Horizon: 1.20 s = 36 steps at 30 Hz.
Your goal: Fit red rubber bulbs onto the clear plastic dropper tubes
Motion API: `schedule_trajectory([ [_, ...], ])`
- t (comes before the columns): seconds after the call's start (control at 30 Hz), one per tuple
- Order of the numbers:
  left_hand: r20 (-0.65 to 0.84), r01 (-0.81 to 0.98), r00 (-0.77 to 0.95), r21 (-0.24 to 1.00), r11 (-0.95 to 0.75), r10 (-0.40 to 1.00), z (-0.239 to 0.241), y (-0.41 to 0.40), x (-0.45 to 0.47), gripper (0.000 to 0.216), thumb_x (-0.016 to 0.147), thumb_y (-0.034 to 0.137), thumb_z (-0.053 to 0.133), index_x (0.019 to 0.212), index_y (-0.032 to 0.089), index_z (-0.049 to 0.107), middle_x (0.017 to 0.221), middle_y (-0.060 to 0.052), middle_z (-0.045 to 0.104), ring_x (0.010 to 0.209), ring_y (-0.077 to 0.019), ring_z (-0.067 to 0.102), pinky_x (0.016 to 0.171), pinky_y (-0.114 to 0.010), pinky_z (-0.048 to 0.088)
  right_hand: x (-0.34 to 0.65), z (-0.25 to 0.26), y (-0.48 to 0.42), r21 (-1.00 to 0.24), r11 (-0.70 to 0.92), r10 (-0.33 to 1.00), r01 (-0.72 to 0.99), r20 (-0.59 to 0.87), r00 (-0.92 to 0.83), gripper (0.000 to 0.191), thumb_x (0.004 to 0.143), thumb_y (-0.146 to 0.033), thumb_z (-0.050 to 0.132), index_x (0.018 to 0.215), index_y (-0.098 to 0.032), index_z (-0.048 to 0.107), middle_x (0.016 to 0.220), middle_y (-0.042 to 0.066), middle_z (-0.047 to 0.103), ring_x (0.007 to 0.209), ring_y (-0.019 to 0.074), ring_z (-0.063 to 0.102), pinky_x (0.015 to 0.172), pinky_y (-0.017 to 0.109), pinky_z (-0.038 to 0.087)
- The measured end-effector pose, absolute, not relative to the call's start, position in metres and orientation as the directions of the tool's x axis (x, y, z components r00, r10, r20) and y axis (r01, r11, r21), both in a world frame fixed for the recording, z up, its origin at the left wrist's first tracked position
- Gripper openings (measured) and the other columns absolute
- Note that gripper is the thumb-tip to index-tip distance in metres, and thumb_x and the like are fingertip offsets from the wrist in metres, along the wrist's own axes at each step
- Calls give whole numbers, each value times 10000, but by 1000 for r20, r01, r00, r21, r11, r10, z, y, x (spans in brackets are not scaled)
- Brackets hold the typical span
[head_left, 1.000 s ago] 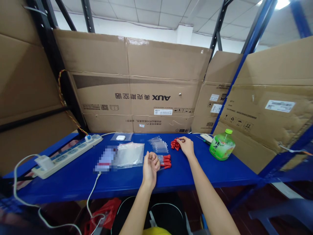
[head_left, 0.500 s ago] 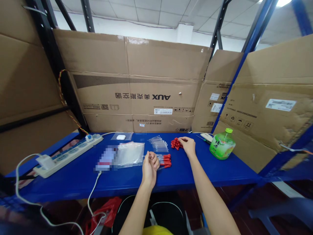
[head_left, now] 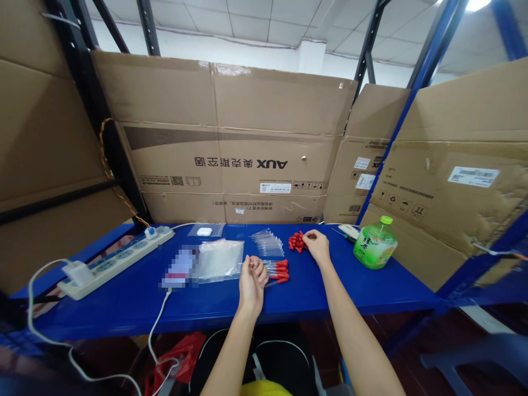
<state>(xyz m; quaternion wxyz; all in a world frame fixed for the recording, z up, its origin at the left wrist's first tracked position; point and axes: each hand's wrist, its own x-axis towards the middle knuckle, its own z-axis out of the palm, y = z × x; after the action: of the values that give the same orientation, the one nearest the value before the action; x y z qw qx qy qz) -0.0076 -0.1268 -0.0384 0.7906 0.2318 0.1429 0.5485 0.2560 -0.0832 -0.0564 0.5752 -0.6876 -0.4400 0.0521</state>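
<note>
My left hand (head_left: 251,280) is curled shut over the blue shelf (head_left: 124,300), pinching what looks like a thin clear tube; it is too small to be sure. Just right of it lies a row of clear tubes with red caps (head_left: 279,271). My right hand (head_left: 317,246) rests farther back with its fingers pinched at a small heap of loose red caps (head_left: 295,242). A fan of uncapped clear tubes (head_left: 267,244) lies between the heap and a clear plastic bag (head_left: 219,259).
A white power strip (head_left: 111,263) with a plugged charger and cable lies at the left. A small white earbud case (head_left: 203,231) sits at the back. A green drink bottle (head_left: 374,244) stands at the right. Cardboard boxes (head_left: 231,143) wall the shelf behind and on both sides.
My right hand has crept slightly back and up at the red caps. My left hand has barely shifted and stays closed.
</note>
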Motion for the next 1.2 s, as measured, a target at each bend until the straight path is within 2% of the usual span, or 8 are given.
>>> schedule_trajectory([
  [0.07,25,-805,353,518,290,935,-39,-127,-8,423,840,453,702,739,189,387,586,75,275,441,-46,247,426,-201,179,257,-57,-82,-799,32,636,600,480,605,193,681,-298,638,835,-192,687,749,39,705,671,204,637,668,305,492],
  [0.17,24,-806,356,515,294,934,-39,-127,-8,423,839,448,705,736,189,388,584,76,264,440,-47,241,424,-202,176,260,-59,-82,-699,-26,616,715,552,562,290,722,-299,612,970,-193,717,863,72,704,803,240,634,768,348,489],
  [0.33,27,-803,356,520,291,934,-39,-127,-8,421,846,450,701,739,191,388,586,76,263,443,-49,251,431,-200,191,261,-61,-84,-578,-75,671,812,574,470,253,805,-371,607,917,-223,778,967,111,698,937,281,609,871,393,466],
  [0.63,13,-808,356,506,301,934,-39,-126,-8,422,835,437,714,734,190,387,576,78,265,436,-47,246,421,-197,188,261,-62,-84,-622,-59,685,781,543,485,224,791,-376,636,890,-226,769,953,72,748,822,250,642,798,363,482],
  [0.77,11,-806,357,509,302,934,-39,-126,-8,429,836,445,715,737,192,384,576,78,266,436,-48,252,419,-195,195,260,-63,-85,-655,-74,683,752,517,516,217,785,-384,626,862,-229,757,859,57,756,791,242,657,745,338,490],
  [0.93,15,-805,356,513,299,934,-38,-126,-8,430,843,445,712,740,192,379,578,79,259,438,-47,258,422,-193,204,255,-61,-88,-666,-32,687,746,527,500,201,779,-357,603,842,-219,735,826,57,747,793,231,666,762,333,503],
  [1.1,18,-813,361,496,306,932,-40,-125,-8,413,841,417,709,747,196,374,576,81,257,437,-50,247,418,-196,197,246,-45,-94,-701,19,598,713,580,554,242,764,-329,615,937,-194,716,853,75,738,784,223,652,775,341,516],
  [1.2,19,-822,370,472,318,929,-40,-124,-8,389,852,382,686,743,198,361,582,79,251,439,-54,241,416,-197,199,231,-35,-103,-740,133,564,660,604,563,277,778,-316,609,991,-175,716,883,85,731,761,207,645,744,326,526],
])
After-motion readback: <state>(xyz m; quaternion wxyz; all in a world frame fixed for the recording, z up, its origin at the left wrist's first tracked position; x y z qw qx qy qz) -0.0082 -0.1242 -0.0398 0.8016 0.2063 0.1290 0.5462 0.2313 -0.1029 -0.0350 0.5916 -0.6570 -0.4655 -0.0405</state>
